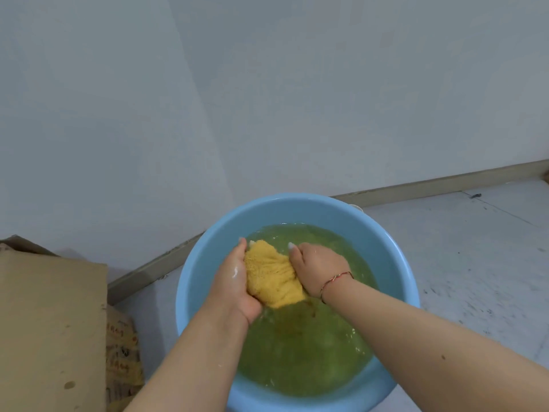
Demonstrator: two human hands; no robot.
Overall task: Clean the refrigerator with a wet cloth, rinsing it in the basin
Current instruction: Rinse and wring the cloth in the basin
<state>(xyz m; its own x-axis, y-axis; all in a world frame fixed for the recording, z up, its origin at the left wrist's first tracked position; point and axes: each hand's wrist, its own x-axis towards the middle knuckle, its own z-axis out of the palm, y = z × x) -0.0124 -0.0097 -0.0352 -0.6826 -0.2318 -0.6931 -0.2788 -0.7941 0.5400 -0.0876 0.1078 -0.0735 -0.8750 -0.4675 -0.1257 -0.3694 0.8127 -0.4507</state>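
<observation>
A light blue basin (297, 208) stands on the floor, filled with yellowish-green water. Just above the water, a wet yellow cloth (271, 276) is bunched up between both hands. My left hand (234, 281) grips the cloth's left side, thumb on top. My right hand (319, 267) grips its right side; a thin red string bracelet circles that wrist. The lower end of the cloth dips toward the water. No refrigerator is in view.
A plain pale wall (267, 99) rises right behind the basin, with a grey baseboard (430, 184) along its foot. A cardboard box (50, 331) stands at the left, a printed bag beside it. Pale, speckled floor (475, 248) stretches to the right.
</observation>
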